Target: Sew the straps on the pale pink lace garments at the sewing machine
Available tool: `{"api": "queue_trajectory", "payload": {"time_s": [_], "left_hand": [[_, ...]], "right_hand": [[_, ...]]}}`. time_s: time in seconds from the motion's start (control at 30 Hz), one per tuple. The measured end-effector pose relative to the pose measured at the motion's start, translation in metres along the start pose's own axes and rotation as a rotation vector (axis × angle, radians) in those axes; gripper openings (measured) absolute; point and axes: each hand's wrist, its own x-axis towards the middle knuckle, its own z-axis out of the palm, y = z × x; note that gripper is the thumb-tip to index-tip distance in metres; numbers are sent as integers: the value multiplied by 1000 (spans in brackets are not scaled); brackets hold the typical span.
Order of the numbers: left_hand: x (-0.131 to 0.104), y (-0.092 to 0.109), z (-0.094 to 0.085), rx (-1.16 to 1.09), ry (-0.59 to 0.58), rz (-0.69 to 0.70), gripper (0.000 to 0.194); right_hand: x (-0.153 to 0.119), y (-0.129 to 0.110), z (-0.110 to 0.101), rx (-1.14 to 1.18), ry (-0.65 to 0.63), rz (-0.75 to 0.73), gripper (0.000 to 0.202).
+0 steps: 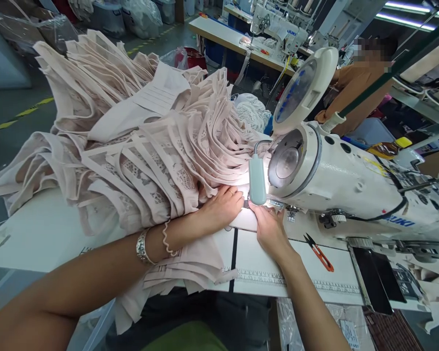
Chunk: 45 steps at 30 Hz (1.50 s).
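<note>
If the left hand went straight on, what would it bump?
The left hand might meet the pale green oblong plastic piece by the white metal sewing machine, or pass underneath: depth is unclear.

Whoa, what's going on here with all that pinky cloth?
Somebody is sitting or standing at a big white sewing machine. Their left hand and right hand are close together under its lit end, though what the fingers hold is hard to see. A heap of pale pink, partly lacy pieces lies beside them, and orange-handled snips rest on the table.
</note>
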Motion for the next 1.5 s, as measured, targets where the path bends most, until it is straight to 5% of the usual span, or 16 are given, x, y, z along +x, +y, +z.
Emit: {"api": "queue_trajectory", "payload": {"time_s": [0.23, 0.37, 0.47, 0.67, 0.97, 1.27, 1.5], "left_hand": [[-1, 8, -3, 78, 32, -73, 19], [-6, 12, -5, 232, 41, 83, 22], [-2, 10, -5, 241, 6, 97, 23], [16, -7, -1, -202, -68, -142, 21], [16, -11, 2, -300, -150, -114, 31], [16, -9, -1, -240, -88, -116, 29], [14, -8, 1, -192, -31, -128, 24]], "right_hand": [[9, -4, 1, -76, -15, 161, 56], [21, -11, -8, -138, -139, 313, 49], [25, -15, -13, -155, -91, 346, 45], [19, -14, -9, -107, 63, 142, 38], [13, -6, 3, -285, 316, -35, 39], [11, -11, -9, -179, 49, 166, 57], [14, -13, -11, -156, -38, 210, 61]]}}
